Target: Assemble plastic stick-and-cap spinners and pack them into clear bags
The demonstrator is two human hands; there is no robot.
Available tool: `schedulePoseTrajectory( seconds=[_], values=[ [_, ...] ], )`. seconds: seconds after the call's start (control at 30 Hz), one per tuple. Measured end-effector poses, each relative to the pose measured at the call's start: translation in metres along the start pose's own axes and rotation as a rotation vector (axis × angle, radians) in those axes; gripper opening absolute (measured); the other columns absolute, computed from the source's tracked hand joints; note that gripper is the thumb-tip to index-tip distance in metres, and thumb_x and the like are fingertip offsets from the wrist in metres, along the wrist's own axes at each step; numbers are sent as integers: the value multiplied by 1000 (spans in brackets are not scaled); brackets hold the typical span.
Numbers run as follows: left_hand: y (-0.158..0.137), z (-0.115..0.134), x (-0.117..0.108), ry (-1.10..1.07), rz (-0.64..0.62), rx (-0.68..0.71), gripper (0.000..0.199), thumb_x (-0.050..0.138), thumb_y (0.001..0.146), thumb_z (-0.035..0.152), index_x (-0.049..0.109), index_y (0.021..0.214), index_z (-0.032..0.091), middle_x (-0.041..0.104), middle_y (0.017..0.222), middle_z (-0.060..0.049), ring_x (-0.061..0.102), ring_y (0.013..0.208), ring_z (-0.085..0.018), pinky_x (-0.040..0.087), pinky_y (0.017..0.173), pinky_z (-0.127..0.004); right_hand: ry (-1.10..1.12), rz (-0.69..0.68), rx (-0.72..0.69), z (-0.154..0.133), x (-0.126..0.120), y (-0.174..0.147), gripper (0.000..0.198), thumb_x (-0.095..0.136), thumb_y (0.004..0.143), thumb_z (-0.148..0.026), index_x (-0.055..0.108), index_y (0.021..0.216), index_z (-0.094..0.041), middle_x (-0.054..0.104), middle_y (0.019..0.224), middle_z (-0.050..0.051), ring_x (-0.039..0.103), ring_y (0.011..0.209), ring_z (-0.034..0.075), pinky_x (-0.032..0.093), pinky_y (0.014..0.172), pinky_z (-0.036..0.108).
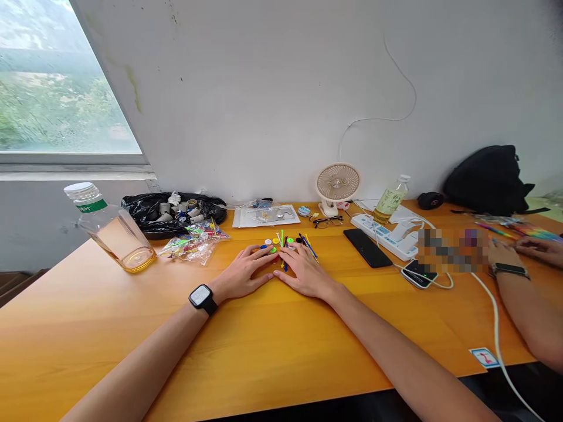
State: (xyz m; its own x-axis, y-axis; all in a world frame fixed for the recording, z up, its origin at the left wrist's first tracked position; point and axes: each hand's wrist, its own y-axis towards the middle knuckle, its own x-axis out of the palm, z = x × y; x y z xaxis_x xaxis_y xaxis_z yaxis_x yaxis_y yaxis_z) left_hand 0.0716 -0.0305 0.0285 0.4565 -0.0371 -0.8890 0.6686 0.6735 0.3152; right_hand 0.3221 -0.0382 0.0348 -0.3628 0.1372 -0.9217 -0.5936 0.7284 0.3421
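My left hand lies flat on the wooden table, fingers stretched out toward a small heap of coloured plastic pieces. Mirroring it, my right hand rests flat with its fingers spread, and the two thumbs nearly meet. Just beyond the fingertips are several small round discs, among them a yellow disc and a white disc. Thin coloured sticks lie among and beside them, partly hidden by my right hand. Neither hand grips anything. A black watch sits on my left wrist.
Left: a large bottle, a plastic bag of coloured pieces and a black bag with grey parts. Behind: a fan and glasses. Right: a phone, a power strip and another person's hands.
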Motion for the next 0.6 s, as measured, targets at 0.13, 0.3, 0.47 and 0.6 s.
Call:
schedulePoseTrajectory(
  seconds=[0.13, 0.3, 0.47, 0.6],
  values=[
    [0, -1, 2, -10, 30, 12, 55, 57, 105, 51, 49, 158, 37, 44, 167, -2, 42, 147, -34, 42, 122, -59, 12, 7, -8, 2, 0, 0, 47, 56, 105, -53, 65, 137, -20, 66, 138, 12, 48, 136, 32, 38, 120, 52],
    [0, 2, 0, -16, 60, 19, 52, 59, 105, 49, 53, 154, 37, 47, 164, -4, 44, 145, -33, 44, 121, -57, 7, 15, -8, 2, -1, 0, 47, 55, 106, -53, 65, 138, -21, 64, 142, 12, 47, 139, 33, 38, 120, 53],
    [-1, 2, 0, -15, 62, 14, 51, 58, 105, 50, 54, 154, 37, 44, 166, -4, 44, 145, -33, 43, 121, -56, 24, -2, -20, 0, -3, -1, 43, 54, 106, -53, 67, 134, -22, 68, 136, 11, 48, 138, 31, 37, 121, 52],
    [-1, 0, 2, -12, 55, 14, 50, 58, 105, 50, 56, 153, 36, 45, 166, -3, 43, 146, -32, 43, 122, -56, 10, -3, -7, 0, -2, -1, 50, 51, 107, -54, 63, 141, -20, 61, 148, 12, 44, 143, 33, 36, 122, 54]
  ],
)
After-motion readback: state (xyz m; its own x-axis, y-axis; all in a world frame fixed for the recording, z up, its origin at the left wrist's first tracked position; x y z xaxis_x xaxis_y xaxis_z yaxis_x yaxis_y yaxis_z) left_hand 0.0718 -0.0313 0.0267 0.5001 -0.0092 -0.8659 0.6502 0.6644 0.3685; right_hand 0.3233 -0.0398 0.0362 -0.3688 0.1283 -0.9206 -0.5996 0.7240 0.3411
